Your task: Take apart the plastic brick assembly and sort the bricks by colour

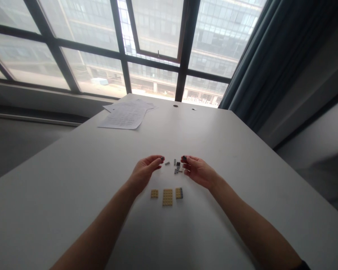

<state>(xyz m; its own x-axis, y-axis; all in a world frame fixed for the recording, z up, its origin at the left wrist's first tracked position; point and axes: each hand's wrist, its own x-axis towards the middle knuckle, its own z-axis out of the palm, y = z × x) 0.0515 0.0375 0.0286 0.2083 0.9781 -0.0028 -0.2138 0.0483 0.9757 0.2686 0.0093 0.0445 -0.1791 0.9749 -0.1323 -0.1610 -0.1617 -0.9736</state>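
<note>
My left hand (147, 169) pinches a small dark grey toy brick (162, 159) between thumb and fingers. My right hand (198, 170) grips a small dark toy brick (184, 158) at its fingertips. Both hands are held apart over the table. Between them lie a grey brick (167, 163), another grey brick (175, 162), a black piece (178, 164) and several small grey and white pieces. Nearer to me sit a small tan plate (154, 194), a larger tan studded plate (167, 197) and a tan plate (178, 193) with a dark grey strip on its right side.
The white table (101, 180) reaches toward a large window. Printed paper sheets (124, 115) lie at its far left. Two round holes, one of them a cable hole (175, 106), are near the far edge. A dark curtain (259, 67) hangs at the right.
</note>
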